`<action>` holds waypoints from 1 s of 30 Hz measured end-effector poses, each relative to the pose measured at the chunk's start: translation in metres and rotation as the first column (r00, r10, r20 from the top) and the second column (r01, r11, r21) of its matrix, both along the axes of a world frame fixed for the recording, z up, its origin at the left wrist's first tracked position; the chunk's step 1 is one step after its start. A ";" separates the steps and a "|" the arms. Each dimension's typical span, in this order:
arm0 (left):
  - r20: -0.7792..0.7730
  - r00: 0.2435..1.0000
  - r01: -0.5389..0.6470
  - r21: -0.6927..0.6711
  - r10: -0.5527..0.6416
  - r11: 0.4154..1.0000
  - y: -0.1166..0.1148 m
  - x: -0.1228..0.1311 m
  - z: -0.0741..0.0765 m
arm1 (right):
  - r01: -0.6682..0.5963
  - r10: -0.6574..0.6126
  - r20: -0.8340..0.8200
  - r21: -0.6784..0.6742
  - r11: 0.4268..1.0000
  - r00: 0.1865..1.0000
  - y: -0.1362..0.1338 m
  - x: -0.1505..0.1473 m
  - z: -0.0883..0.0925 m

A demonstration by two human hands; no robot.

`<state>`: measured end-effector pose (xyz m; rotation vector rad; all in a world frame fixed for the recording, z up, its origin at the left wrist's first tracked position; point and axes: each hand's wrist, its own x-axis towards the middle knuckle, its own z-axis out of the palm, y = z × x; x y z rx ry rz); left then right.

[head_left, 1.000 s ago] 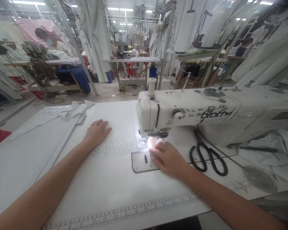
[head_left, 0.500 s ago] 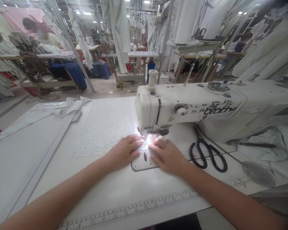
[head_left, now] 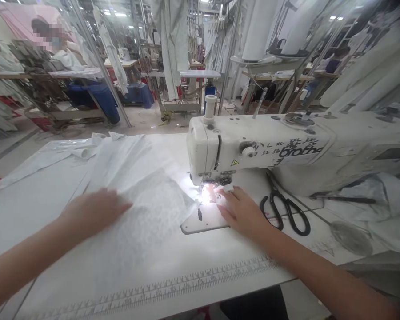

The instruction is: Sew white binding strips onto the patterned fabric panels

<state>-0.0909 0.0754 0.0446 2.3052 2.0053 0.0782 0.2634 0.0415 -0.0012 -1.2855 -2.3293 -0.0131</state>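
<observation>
Where fabric meets needle mid-frame, the right hand lies nearest, fingers flat. The left hand rests open on fabric, leftward.

The white sewing machine has a black word on its arm that reads like "brother", but the end is hard to see. The black hand-drawn marks just above it cannot be read. A small yellow triangle warning sign sticks on the machine's head, and a ruler strip runs along the front edge of the table, its numbers too small to read.
</observation>
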 end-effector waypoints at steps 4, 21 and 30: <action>-0.337 0.941 -0.149 -0.303 0.040 0.941 -0.094 -0.005 -0.013 | -0.111 0.110 -0.028 -0.047 0.993 0.994 -0.014 -0.009 0.007; 0.172 0.849 0.504 0.022 -0.500 0.864 -0.043 0.137 -0.049 | -0.278 0.279 0.008 -0.040 0.960 0.960 -0.016 0.000 -0.002; 0.249 0.773 0.579 0.100 -0.584 0.809 -0.034 0.132 -0.041 | -0.417 0.420 0.067 -0.061 0.907 0.905 0.011 -0.001 -0.006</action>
